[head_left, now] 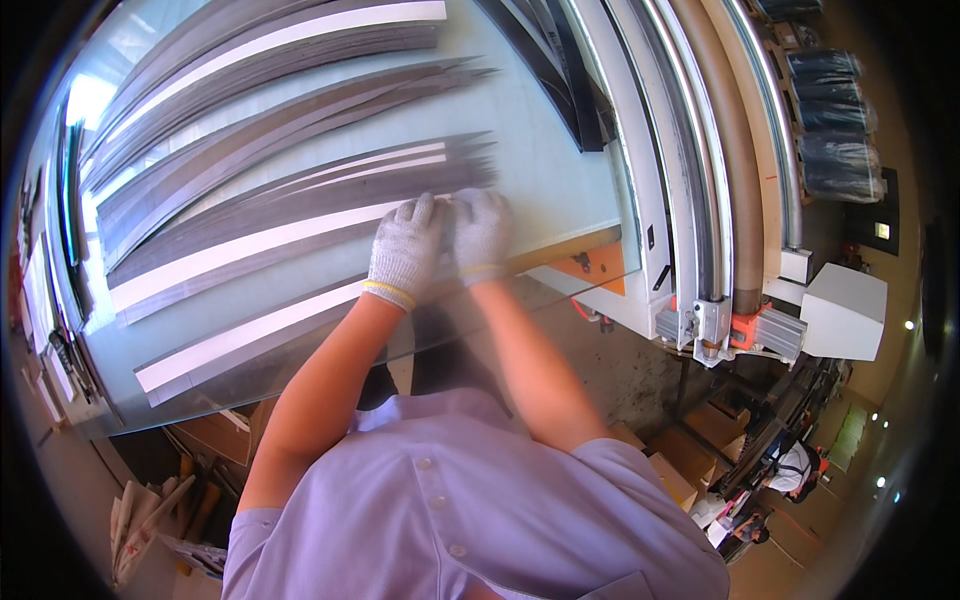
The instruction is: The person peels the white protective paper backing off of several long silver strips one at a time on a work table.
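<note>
Several long grey and white strips lie fanned across the pale table in front of you, their far ends running off toward the upper left, where glare washes out the surface. Your left hand, in a knitted white glove with a yellow cuff, lies knuckles up on the near end of one grey strip, fingers bent downward and close together. Just beside it, touching or nearly so, your right hand wears the same kind of glove and presses on the same cluster of strip ends, fingers curled over them. Both hands sit close to the table's near edge, which shows an orange-brown band. Whether either hand actually pinches a strip or only rests flat on it is impossible to tell, since the fingertips are hidden beneath the gloves' backs.

To the right, a curved run of white, grey and brown rails bends along the table and ends at an orange and grey bracket. A white box stands beyond it. Dark rolls at the upper right are cut off by the rim. Your lilac shirt hides the floor below.
</note>
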`<state>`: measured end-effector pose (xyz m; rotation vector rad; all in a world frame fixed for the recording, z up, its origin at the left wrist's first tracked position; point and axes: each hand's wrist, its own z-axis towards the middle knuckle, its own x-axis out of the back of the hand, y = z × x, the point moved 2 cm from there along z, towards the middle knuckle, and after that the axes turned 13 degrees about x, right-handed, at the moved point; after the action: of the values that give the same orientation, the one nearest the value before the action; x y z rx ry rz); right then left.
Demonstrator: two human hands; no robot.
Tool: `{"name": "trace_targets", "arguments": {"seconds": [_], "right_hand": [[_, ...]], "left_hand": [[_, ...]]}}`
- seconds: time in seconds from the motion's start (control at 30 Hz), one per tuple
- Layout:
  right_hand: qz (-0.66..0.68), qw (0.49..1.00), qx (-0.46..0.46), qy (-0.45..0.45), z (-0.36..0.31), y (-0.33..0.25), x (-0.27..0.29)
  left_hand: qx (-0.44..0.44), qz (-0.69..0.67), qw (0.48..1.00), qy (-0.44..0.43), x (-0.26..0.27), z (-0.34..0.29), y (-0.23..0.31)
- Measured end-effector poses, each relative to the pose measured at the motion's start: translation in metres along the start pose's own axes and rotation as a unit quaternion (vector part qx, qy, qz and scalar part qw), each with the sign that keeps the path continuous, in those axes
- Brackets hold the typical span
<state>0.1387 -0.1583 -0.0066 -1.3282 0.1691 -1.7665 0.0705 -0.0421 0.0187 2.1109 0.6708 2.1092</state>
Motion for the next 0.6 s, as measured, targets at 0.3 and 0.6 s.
{"name": "trace_targets", "arguments": {"seconds": [0.3, 0.6], "right_hand": [[-0.010, 1.000, -0.011, 0.012, 0.0015, 0.0017, -0.0041], [0.009, 0.999, -0.010, 0.032, -0.0001, -0.0005, -0.0040]], "left_hand": [[-0.014, -0.006, 1.000, 0.022, -0.0037, -0.0015, -0.0035], [-0.011, 0.001, 1.000, 0.008, -0.0072, 0.0003, -0.0059]]}}
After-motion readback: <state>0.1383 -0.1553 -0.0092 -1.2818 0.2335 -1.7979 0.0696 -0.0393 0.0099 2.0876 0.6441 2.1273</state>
